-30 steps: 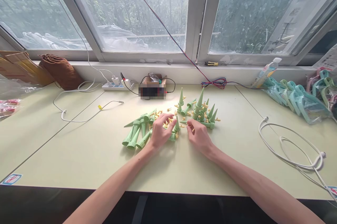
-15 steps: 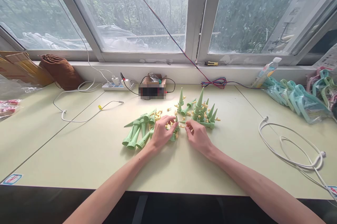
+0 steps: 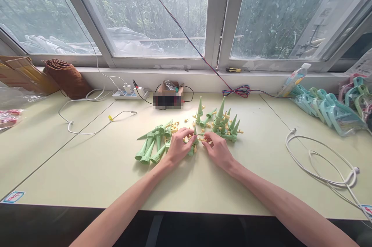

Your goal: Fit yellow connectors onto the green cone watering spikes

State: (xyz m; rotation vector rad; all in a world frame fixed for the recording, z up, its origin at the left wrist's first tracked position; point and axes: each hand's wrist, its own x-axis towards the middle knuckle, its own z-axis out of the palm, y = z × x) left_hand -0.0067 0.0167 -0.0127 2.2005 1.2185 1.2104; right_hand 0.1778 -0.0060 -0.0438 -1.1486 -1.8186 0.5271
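Observation:
My left hand is closed around a green plastic watering spike, which stands with its tip up between thumb and fingers. My right hand pinches a small yellow valve at the spike's right side. Whether the valve sits in the spike's hole, I cannot tell. Left of my left hand lie several loose green spikes with wide open ends. Small yellow valves are scattered behind that hand. Beyond my right hand stands a group of upright green spikes with yellow valves in their sides.
A power strip and a small cardboard box stand by the window. White cables lie coiled at right, near teal plastic items in bags and a bottle. A brown cloth bundle sits at back left.
My right hand has shifted slightly left, closer to the spike, and its fingers are at the yellow valve. My left hand stays in place on the spike.

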